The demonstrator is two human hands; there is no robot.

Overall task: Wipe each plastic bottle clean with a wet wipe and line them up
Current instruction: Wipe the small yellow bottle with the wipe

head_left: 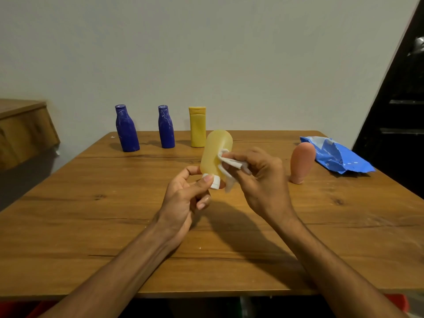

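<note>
Head view, Sam: where's the bottle being wiped?

Off the bench (91, 203), Jo, held up mid-frame. The left grip (183, 198) pinches the pale bottle (215, 148) by its white cap (215, 182), cap end low and toward the person, body tilted up and away. Holding it by the cap leaves the whole body bare for wiping, I'd judge.

And the other one?

The right grip (259, 177) is clamped on a crumpled wipe (230, 162), fingers pressing it against the bottle's right side, about halfway up.

What about the rest?

Along the far edge stand the left blue bottle (126, 130), the right blue bottle (166, 128) and the yellow bottle (197, 128), upright and evenly apart in a row. That is likely the finished line, with room at its right end for this one. The pink bottle (301, 161) stands apart on the right, just beside the blue pack (339, 156), probably waiting its turn. It seems to rest on its cap, though that end is too blurred to be sure.

So how far along?

Three lined up, one in hand, one to go, by my reading
</note>
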